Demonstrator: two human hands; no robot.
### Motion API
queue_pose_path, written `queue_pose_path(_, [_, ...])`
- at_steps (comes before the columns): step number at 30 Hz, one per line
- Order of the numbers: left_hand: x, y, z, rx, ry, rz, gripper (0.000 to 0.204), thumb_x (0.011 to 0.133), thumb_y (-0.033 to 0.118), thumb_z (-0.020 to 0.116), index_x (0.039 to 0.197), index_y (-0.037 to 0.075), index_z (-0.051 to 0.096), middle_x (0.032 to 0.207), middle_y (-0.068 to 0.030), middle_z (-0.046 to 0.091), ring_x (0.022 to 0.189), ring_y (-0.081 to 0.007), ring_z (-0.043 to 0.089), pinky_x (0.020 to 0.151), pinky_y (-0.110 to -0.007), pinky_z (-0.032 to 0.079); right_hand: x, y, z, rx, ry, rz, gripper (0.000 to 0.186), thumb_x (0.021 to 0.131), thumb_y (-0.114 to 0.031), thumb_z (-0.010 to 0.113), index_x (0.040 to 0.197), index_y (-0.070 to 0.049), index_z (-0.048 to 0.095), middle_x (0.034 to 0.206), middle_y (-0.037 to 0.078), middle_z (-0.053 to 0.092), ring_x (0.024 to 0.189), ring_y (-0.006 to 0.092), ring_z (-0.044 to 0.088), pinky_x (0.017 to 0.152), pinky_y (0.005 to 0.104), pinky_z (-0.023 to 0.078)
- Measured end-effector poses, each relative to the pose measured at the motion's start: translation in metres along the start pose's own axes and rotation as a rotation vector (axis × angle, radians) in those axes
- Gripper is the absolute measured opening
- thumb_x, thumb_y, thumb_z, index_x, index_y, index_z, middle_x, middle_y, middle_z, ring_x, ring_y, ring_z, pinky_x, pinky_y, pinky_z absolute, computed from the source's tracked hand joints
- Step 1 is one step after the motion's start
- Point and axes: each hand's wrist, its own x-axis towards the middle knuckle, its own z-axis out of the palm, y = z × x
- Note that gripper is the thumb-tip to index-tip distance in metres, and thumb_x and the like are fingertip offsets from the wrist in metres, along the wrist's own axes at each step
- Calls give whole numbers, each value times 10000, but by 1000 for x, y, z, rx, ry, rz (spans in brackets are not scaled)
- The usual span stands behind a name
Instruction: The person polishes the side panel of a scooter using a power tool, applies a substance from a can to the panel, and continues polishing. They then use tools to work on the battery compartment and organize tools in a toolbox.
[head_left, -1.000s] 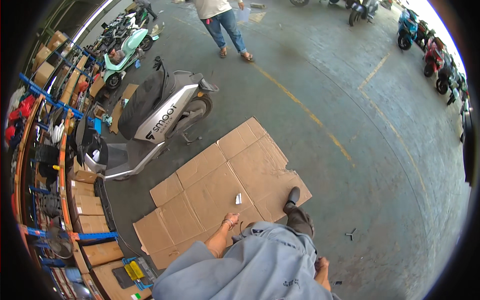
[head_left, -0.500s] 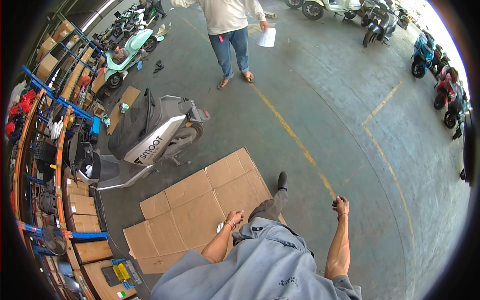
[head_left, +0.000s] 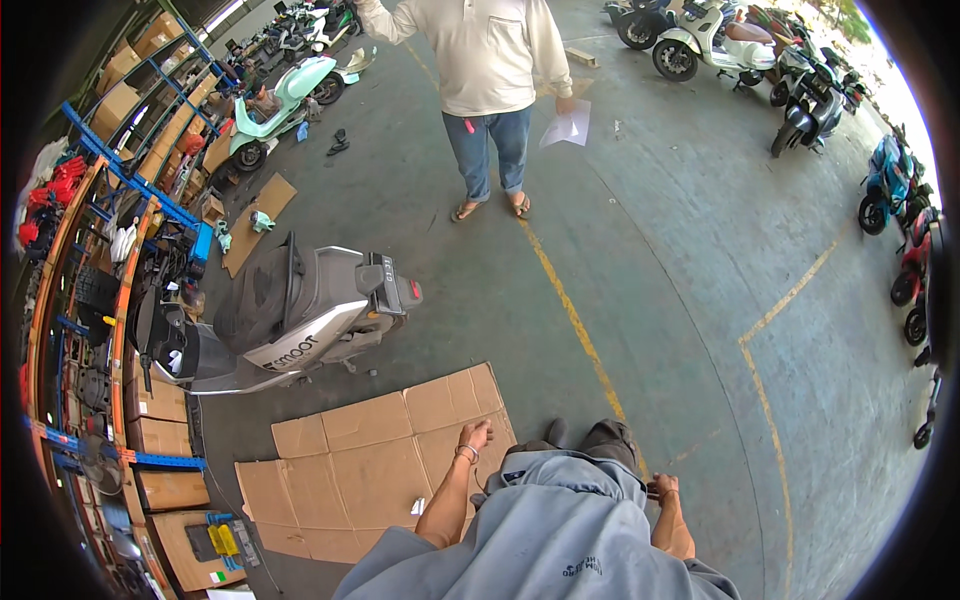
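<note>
My left hand point(head_left: 476, 435) hangs in front of my body with its fingers curled in. I see nothing in it, and a bracelet circles the wrist. Below it on the floor lies a flattened cardboard sheet point(head_left: 370, 440), creased into panels. My right hand point(head_left: 663, 487) is low at my right side beside my leg, its fingers loosely curled, with nothing visible in it. It is nearest to the yellow floor line point(head_left: 575, 315). A small white scrap point(head_left: 418, 506) shows on the cardboard, next to my left forearm.
A grey scooter point(head_left: 310, 310) stands beyond the cardboard at left. Racks point(head_left: 130, 280) with boxes line the left side. Ahead, a person point(head_left: 495, 90) holds white paper point(head_left: 568, 126). A mint scooter point(head_left: 285, 100) stands far left; parked scooters point(head_left: 715, 45) line the far right.
I have stepped forward and the view has shifted, with the person ahead now larger and nearer. My right hand has swung back and down toward my side; my left hand stays in front.
</note>
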Motion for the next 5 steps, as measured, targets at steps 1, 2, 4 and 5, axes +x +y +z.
queue_pose_path(1, [3,15,9,-12,5,52,348,973,313,574,1109,9,675,922,-101,719,745,-188,692,631,-308,537,12,-24,-3,-39,-11,-26,330,920,-204,558,1155,22,613,967,212,690,750,337,688,605,451,562])
queue_pose_path(2, [5,24,15,-19,23,28,348,972,312,578,1120,11,671,930,-102,721,755,-190,696,634,-307,538,23,-51,-5,-77,-24,-54,341,926,-210,560,1178,16,603,984,216,688,763,339,695,624,469,574])
queue_pose_path(4, [15,46,23,-32,60,-11,351,968,309,586,1142,14,664,947,-103,723,776,-194,704,640,-306,540,39,-105,-6,-99,-37,-149,358,937,-238,552,1197,3,597,1021,237,685,823,374,697,670,479,585])
queue_pose_path(5, [20,57,30,-37,66,-9,351,968,309,586,1142,14,664,947,-103,723,776,-194,704,640,-306,540,47,-129,-5,-110,-51,-200,366,942,-252,549,1207,-3,594,1040,247,683,852,391,699,693,484,591])
